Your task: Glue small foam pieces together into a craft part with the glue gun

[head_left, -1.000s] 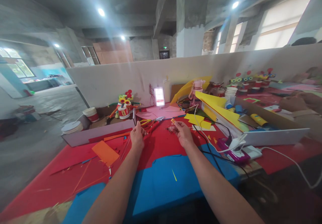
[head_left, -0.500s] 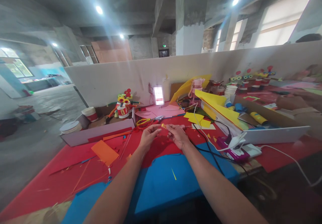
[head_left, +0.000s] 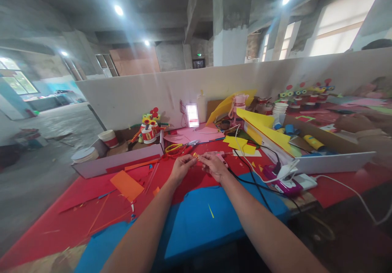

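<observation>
Over the red paper in the middle, a small yellow-and-orange folded paper strip point(head_left: 195, 155) sits between my fingertips. My left hand point(head_left: 181, 170) is closed in a pinch at its left end. On the other end, the thumb and fingers of my right hand point(head_left: 216, 167) are pinched too. Part of the strip is hidden by the fingers. Just behind my right hand lies a pink glue gun point(head_left: 219, 155), partly covered by it. Scissors with yellow handles point(head_left: 174, 147) rest beyond my left hand.
A box at the left holds a paper-cup figure point(head_left: 149, 134). To the right are a purple power strip point(head_left: 283, 183) with cables, a box point(head_left: 337, 164) of paper tubes and yellow sheets point(head_left: 241, 143). Blue paper point(head_left: 196, 220) covers the front edge. Another person's arm shows blurred at far right.
My left hand has moved right and closed on the strip's left end. The strip and my right fingertips have shifted slightly left and down, uncovering more of the glue gun.
</observation>
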Motion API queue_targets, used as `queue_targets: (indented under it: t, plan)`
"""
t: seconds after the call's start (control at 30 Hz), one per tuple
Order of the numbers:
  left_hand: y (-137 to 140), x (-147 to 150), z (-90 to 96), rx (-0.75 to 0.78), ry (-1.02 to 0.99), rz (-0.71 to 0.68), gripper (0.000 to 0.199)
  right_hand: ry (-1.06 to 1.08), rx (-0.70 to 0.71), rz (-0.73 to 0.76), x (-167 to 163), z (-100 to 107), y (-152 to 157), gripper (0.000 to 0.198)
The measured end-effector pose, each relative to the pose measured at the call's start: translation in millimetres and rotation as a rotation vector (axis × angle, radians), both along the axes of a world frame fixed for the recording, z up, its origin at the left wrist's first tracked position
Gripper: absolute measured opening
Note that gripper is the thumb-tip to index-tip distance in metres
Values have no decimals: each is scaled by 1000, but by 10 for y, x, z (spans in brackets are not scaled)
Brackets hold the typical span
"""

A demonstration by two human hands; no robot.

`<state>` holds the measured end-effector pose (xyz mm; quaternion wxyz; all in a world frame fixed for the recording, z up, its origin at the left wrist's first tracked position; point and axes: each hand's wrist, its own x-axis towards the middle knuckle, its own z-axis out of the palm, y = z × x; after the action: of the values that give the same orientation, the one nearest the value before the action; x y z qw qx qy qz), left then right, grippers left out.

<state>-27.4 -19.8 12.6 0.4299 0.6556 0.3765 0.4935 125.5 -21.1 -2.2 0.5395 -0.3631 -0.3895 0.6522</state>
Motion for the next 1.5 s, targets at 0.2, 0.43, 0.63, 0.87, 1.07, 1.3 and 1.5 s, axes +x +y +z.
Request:
queue_targets:
  t: [0.2, 0.43, 0.63, 0.87, 1.07, 1.3, 1.5]
  plan:
    - [37, -94, 75, -45, -273, 88, 25, 172, -56, 14, 42, 34, 9, 40]
    - [70, -236, 188, -35, -548, 299, 41, 264, -81, -37, 139, 41, 58, 28]
    - [139, -309, 124, -11, -533, 586, 36, 477, 14, -297, 202, 59, 97, 26]
    - [103, -218, 114, 5, -398, 325, 25, 418, 46, -233, 178, 82, 78, 27]
    - [-70, 60, 85, -78, -141, -27, 42, 38, 201, 39, -23, 120, -102, 32]
    - [-20, 15, -49, -108, 7, 108, 36, -101, 244, -235, -91, -9, -56, 38]
    - [15, -130, 8, -79, -177, 221, 33, -351, 493, -292, -166, 67, 18, 23]
